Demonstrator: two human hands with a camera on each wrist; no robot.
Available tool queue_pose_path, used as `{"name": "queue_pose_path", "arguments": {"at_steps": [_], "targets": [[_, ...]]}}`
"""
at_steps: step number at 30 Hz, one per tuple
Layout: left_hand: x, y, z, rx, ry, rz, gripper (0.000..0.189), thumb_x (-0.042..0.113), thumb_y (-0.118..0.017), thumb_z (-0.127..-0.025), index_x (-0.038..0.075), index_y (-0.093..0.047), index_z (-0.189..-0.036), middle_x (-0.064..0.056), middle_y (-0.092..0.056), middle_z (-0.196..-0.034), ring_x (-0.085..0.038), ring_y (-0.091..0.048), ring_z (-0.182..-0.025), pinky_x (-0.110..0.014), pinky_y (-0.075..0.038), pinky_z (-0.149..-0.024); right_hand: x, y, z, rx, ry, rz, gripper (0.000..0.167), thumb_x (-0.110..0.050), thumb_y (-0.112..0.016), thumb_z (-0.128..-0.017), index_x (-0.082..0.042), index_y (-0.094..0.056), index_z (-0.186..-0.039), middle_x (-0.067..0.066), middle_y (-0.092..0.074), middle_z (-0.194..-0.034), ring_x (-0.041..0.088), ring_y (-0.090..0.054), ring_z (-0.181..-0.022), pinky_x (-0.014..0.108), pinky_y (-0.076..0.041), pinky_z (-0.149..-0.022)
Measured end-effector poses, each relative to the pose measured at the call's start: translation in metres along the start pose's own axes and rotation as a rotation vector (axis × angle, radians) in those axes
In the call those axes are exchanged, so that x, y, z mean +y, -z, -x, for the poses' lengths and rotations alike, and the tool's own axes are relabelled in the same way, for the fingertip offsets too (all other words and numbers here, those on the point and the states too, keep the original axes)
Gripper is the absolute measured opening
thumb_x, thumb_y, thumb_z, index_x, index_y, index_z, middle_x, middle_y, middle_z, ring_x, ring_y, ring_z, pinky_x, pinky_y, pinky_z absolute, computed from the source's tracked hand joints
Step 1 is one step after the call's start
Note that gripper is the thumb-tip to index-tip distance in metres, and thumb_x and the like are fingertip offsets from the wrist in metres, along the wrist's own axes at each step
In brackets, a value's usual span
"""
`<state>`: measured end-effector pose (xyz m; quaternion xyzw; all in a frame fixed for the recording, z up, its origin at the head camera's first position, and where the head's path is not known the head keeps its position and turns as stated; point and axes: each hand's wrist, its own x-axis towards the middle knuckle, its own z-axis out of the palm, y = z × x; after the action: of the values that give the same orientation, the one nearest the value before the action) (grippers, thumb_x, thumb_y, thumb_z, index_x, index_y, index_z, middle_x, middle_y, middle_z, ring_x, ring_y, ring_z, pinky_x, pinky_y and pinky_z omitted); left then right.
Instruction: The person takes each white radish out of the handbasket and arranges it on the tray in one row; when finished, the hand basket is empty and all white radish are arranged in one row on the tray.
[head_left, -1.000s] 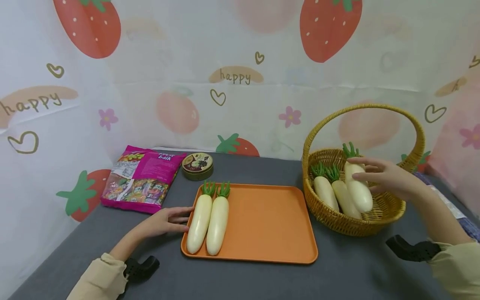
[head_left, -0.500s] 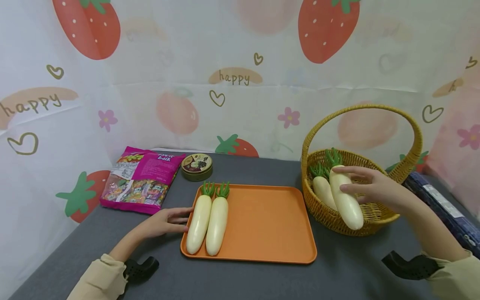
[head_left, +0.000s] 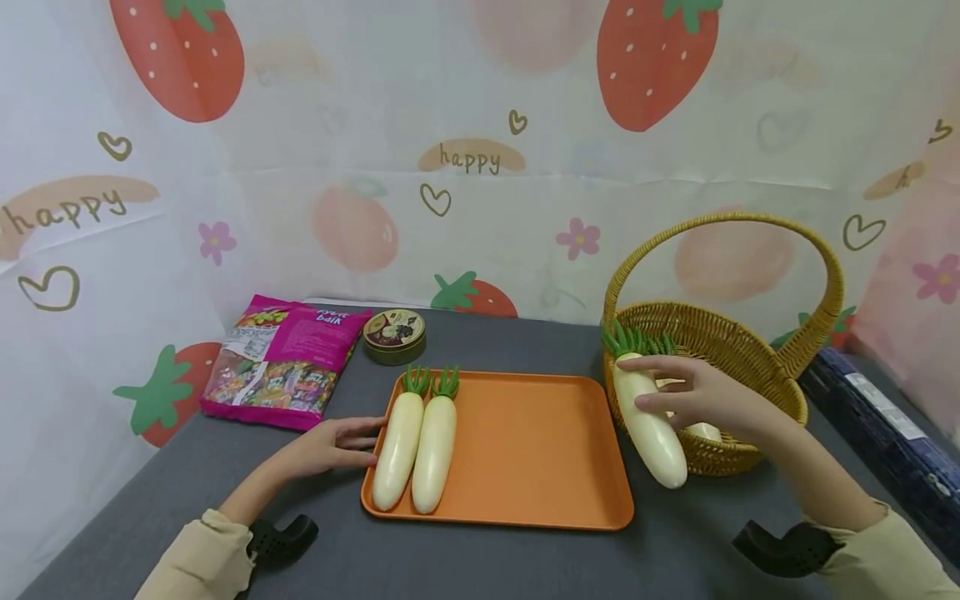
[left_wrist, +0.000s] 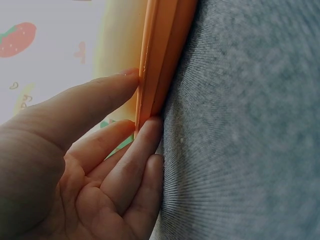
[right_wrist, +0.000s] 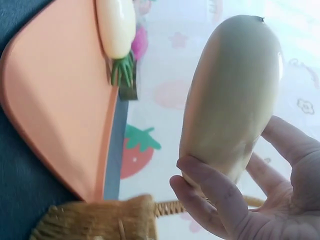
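Note:
My right hand (head_left: 701,400) grips a white radish (head_left: 651,433) with green leaf stubs, tilted, over the left side of a wicker basket (head_left: 738,346). In the right wrist view, fingers and thumb pinch this radish (right_wrist: 232,100) near its leafy end, its smooth tip pointing away. Inside the basket, other radishes are mostly hidden behind the hand. Two radishes, a left one (head_left: 399,450) and a right one (head_left: 435,454), lie side by side at the left of an orange tray (head_left: 532,450). With relaxed fingers, my left hand (head_left: 330,446) touches the tray's left rim (left_wrist: 150,65).
A pink candy bag (head_left: 288,362) and a round tin (head_left: 394,336) stand behind the tray on the left. The basket's tall handle (head_left: 825,258) arches above it. A dark blue folded cloth (head_left: 885,433) lies right of the basket. A printed curtain hangs behind the grey table.
My right hand has lifted the radish out of the basket's middle and carried it left and toward me, past the basket's left rim. The left hand stays at the tray.

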<state>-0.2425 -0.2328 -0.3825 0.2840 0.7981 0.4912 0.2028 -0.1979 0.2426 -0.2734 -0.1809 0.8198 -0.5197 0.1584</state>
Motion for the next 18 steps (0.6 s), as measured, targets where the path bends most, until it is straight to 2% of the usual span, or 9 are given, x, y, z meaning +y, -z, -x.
{"name": "queue_pose_path", "arguments": {"at_steps": [7, 11, 15, 18], "targets": [[-0.001, 0.0, 0.001, 0.0, 0.006, 0.016, 0.06, 0.012, -0.058, -0.088, -0.013, -0.028, -0.134, -0.032, -0.026, -0.135, -0.039, -0.036, -0.118, -0.034, -0.04, -0.09, 0.002, -0.013, -0.015, -0.018, 0.029, -0.073, 0.052, -0.016, -0.06, -0.087, -0.005, -0.041, -0.133, 0.023, -0.032, -0.131, 0.031, -0.052, -0.104, 0.043, -0.05, -0.072], [-0.001, 0.0, 0.002, -0.005, 0.001, 0.015, 0.06, 0.012, -0.058, -0.088, -0.013, -0.027, -0.134, -0.032, -0.026, -0.135, -0.039, -0.036, -0.118, -0.033, -0.041, -0.09, 0.01, -0.014, -0.018, -0.013, 0.022, -0.136, 0.054, -0.012, -0.063, -0.084, 0.0, -0.041, -0.132, 0.025, -0.026, -0.134, 0.031, -0.052, -0.104, 0.044, -0.05, -0.074], [0.0, 0.0, 0.002, -0.004, 0.003, -0.002, 0.06, 0.013, -0.058, -0.088, -0.011, -0.028, -0.134, -0.032, -0.026, -0.135, -0.038, -0.037, -0.118, -0.033, -0.04, -0.09, 0.014, -0.018, -0.018, -0.013, 0.04, -0.142, 0.056, -0.01, -0.065, -0.082, 0.004, -0.041, -0.131, 0.026, -0.018, -0.137, 0.032, -0.051, -0.106, 0.043, -0.05, -0.073], [-0.002, 0.0, 0.001, 0.0, 0.006, -0.011, 0.061, 0.014, -0.059, -0.088, -0.011, -0.029, -0.134, -0.031, -0.027, -0.135, -0.037, -0.038, -0.118, -0.033, -0.04, -0.09, 0.013, -0.024, -0.018, -0.029, 0.036, -0.14, 0.055, -0.011, -0.065, -0.083, 0.003, -0.042, -0.131, 0.025, -0.02, -0.137, 0.031, -0.051, -0.105, 0.043, -0.05, -0.073]]}}
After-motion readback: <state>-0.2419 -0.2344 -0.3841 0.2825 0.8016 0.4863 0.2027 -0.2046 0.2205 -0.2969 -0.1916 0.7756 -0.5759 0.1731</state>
